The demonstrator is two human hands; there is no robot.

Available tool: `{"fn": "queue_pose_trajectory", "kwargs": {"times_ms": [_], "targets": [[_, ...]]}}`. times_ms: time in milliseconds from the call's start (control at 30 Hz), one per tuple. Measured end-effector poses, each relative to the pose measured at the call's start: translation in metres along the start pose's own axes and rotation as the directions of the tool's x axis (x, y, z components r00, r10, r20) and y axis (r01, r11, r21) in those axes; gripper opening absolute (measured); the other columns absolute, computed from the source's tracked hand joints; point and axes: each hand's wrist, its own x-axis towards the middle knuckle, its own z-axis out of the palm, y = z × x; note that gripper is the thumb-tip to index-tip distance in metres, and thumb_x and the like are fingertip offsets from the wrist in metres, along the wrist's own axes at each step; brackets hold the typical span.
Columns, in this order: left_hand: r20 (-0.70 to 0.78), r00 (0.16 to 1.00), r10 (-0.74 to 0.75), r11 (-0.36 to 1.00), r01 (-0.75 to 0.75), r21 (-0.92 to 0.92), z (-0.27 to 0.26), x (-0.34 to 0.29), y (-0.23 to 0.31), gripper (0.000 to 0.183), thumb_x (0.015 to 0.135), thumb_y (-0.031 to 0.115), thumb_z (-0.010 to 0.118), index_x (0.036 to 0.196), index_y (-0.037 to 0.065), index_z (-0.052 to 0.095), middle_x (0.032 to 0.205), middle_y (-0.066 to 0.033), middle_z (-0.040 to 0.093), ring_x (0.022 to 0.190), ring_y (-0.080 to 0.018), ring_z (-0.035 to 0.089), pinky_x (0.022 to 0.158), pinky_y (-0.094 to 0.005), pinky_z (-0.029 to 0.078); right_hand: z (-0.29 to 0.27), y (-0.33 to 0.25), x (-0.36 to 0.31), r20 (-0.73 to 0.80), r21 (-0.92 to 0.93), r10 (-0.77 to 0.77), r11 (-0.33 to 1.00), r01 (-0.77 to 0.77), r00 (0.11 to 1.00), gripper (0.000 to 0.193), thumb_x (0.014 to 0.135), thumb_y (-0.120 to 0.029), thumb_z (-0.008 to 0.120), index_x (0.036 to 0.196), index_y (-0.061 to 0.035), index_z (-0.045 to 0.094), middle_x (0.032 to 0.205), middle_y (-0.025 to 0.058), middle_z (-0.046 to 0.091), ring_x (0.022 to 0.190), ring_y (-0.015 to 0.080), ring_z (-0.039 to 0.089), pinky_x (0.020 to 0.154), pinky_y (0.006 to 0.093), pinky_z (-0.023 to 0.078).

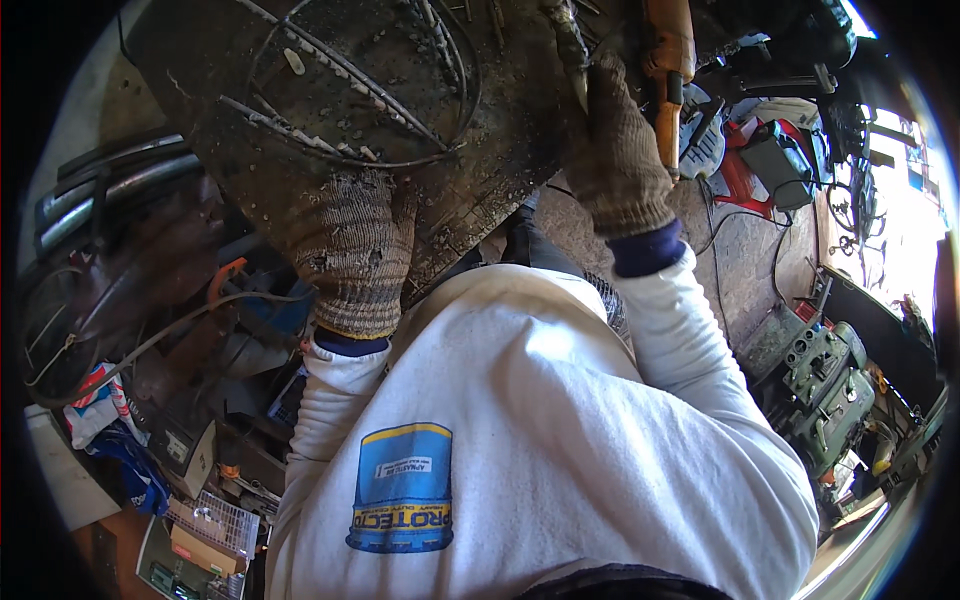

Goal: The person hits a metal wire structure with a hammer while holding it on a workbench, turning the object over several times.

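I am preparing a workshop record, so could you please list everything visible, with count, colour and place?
Table: one, dark brown, top
Round rod frame: one, dark, on table
Small flat piece: one, pale, on table
Slim tool: one, greyish, by right glove's fingers
Long tool: one, orange, right of right glove
Boxy case: one, dark grey, upper right
Machine: one, grey-green, right
Wire basket: one, whitish, lower left
Others: uncounted, too dark or blurred, both sides
Sweatshirt: one, white, centre
Left hand: one, brown-grey glove, by frame
Right hand: one, brown glove, upper middle
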Motion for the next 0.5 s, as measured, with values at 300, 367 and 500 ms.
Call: {"fn": "queue_pose_trajectory", "kwargs": {"times_ms": [300, 367, 500], "targets": [[0.027, 0.993, -0.112, 0.820, 0.108, -0.561, -0.002, 0.006, -0.031, 0.045, 0.101, 0.045, 0.052, 0.115, 0.006, 0.069, 0.096, -0.0165, 0.070, 0.075, -0.0293, 0.068, 0.067, -0.0440, 0.056, -0.024, -0.036, 0.027, 0.116, -0.567, -0.010, 0.820, 0.075, 0.993, 0.047, 0.095, -0.032, 0.065, 0.129, -0.0018, 0.056, 0.098, 0.0216, 0.070, 0.094, 0.0392, 0.069, 0.080, 0.0472, 0.056], [0.100, 0.988, -0.118, 0.275, 0.130, -0.953, 0.018, 0.005, -0.052, 0.032, 0.098, 0.034, 0.066, 0.117, 0.008, 0.068, 0.099, -0.0081, 0.069, 0.084, -0.0244, 0.067, 0.079, -0.0404, 0.055, -0.021, -0.046, 0.025, 0.082, -0.561, -0.010, 0.826, 0.054, 0.997, 0.045, 0.094, -0.035, 0.064, 0.124, -0.0022, 0.060, 0.093, 0.0215, 0.071, 0.092, 0.0384, 0.070, 0.078, 0.0497, 0.057], [0.285, 0.858, -0.427, -0.075, 0.281, -0.957, 0.063, 0.018, -0.072, 0.028, 0.100, 0.026, 0.066, 0.120, 0.006, 0.069, 0.098, -0.0048, 0.069, 0.084, -0.0155, 0.064, 0.078, -0.0327, 0.053, -0.011, -0.071, 0.022, 0.506, -0.037, 0.074, 0.997, -0.064, 0.859, 0.029, 0.096, -0.030, 0.066, 0.112, -0.0060, 0.072, 0.096, 0.0174, 0.074, 0.091, 0.0339, 0.071, 0.083, 0.0421, 0.056]]}}
